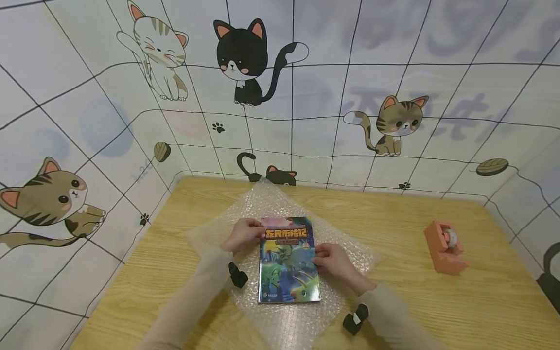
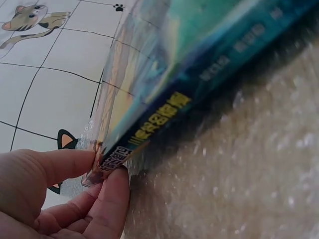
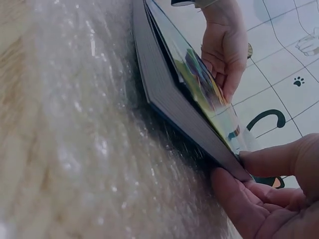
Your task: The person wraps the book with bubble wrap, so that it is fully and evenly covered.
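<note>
A glossy book (image 1: 288, 265) with a colourful dinosaur cover is held over a sheet of bubble wrap (image 1: 280, 323), its title toward the far side. My left hand (image 1: 245, 233) pinches the spine side near the top; in the left wrist view the thumb and fingers (image 2: 112, 204) meet at the end of the spine. On the opposite edge my right hand (image 1: 334, 260) pinches the cover and pages between thumb and fingers (image 3: 239, 204). Seen from the right wrist, the page block (image 3: 174, 104) faces the camera and the front cover stands slightly apart from it. The underside is hidden.
An orange tape dispenser (image 1: 444, 248) with a roll of tape stands on the wooden table (image 1: 380, 218) at the right. Cat-printed cloth (image 1: 323, 92) hangs behind the table and along both sides. At the right border a dark object (image 1: 551, 277) is partly cut off.
</note>
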Demonstrator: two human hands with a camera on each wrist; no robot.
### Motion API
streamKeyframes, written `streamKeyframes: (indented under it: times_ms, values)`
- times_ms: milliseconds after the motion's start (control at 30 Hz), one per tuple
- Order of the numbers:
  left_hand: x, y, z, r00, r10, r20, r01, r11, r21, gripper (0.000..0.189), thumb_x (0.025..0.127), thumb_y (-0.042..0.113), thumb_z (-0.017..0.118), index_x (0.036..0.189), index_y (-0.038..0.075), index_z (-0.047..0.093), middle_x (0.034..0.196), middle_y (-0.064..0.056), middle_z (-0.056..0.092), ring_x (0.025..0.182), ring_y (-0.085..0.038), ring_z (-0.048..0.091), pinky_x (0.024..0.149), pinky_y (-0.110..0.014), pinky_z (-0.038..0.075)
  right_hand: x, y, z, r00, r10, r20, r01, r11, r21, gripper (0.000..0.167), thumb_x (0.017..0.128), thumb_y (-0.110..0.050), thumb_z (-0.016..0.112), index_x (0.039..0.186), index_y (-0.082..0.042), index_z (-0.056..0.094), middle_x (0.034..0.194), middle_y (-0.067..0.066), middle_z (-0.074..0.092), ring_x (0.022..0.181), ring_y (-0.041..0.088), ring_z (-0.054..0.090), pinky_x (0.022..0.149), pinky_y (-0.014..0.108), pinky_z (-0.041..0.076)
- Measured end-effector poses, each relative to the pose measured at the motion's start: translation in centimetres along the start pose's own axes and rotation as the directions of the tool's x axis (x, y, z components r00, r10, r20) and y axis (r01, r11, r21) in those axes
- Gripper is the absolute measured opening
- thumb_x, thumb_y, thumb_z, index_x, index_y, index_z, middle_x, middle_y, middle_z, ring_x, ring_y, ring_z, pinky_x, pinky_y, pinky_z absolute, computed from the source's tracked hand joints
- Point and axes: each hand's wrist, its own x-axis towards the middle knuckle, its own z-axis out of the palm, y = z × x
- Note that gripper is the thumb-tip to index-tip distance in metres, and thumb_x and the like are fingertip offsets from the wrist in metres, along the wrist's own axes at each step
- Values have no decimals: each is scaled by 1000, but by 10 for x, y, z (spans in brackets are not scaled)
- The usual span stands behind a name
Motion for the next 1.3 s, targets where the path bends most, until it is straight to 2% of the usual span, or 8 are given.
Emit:
streamKeyframes:
  times_ms: [267, 600, 733, 933, 1033, 1133, 1200, 1300]
  values:
    - [-2, 0, -1, 997, 69, -33, -65, 993, 95, 18, 85, 12, 67, 91, -5, 66, 79, -10, 64, 66, -14, 59, 58, -24, 52, -1, -8, 3, 998, -2, -67, -10, 984, -175, 22, 79, 2, 68, 99, 11, 64, 76, 7, 64, 59, 14, 57, 50, 28, 50]
    - [-7, -3, 5, 981, 183, -71, -170, 974, 152, 16, 81, 8, 71, 89, -6, 65, 78, -10, 64, 67, -14, 59, 58, -24, 51, 0, -12, 1, 997, -28, -74, 6, 958, -287, 24, 78, -2, 71, 98, 11, 65, 78, 9, 66, 73, 19, 61, 60, 30, 51]
    - [-13, -5, 5, 972, 233, -40, -224, 961, 161, 28, 75, 4, 74, 98, -8, 63, 84, -11, 63, 73, -17, 58, 62, -27, 51, 0, -12, 0, 997, -27, -77, 4, 961, -276, 23, 77, -2, 72, 96, 10, 66, 77, 8, 66, 71, 19, 61, 61, 30, 51]
    - [-20, -14, 3, 959, 280, 46, -283, 955, 88, 47, 75, 2, 76, 117, -6, 57, 97, -12, 63, 83, -20, 61, 68, -29, 54, 0, -11, 0, 996, -36, -80, 14, 965, -262, 26, 76, -2, 73, 98, 9, 64, 77, 8, 64, 71, 19, 60, 60, 30, 51]
    - [-27, -18, 1, 940, 338, 44, -341, 938, 70, 51, 76, 2, 75, 122, -5, 55, 105, -15, 59, 89, -24, 60, 74, -33, 54, -1, -9, -1, 995, -49, -84, 27, 969, -245, 28, 76, -3, 74, 100, 7, 63, 79, 7, 62, 71, 17, 58, 59, 28, 49]
    - [-35, -21, -1, 906, 423, 28, -424, 904, 56, 51, 76, 0, 75, 121, -6, 55, 108, -19, 55, 93, -31, 59, 82, -39, 53, -4, -7, -2, 994, -70, -84, 52, 978, -204, 30, 75, -2, 75, 101, 6, 62, 81, 7, 62, 72, 18, 58, 60, 28, 50]
    - [-39, -23, -1, 874, 485, 43, -486, 873, 35, 49, 75, -2, 75, 119, -8, 55, 109, -21, 54, 95, -36, 58, 85, -43, 52, -7, -6, -4, 993, -90, -79, 74, 980, -183, 31, 75, -1, 75, 102, 7, 62, 82, 9, 63, 73, 18, 59, 61, 29, 51]
    - [-45, -25, 0, 811, 573, 119, -581, 813, 43, 50, 74, -3, 76, 119, -11, 55, 113, -24, 54, 102, -40, 56, 88, -44, 49, -10, -6, -4, 991, -107, -79, 94, 984, -153, 32, 75, 0, 75, 103, 7, 61, 83, 9, 63, 74, 19, 60, 65, 28, 52]
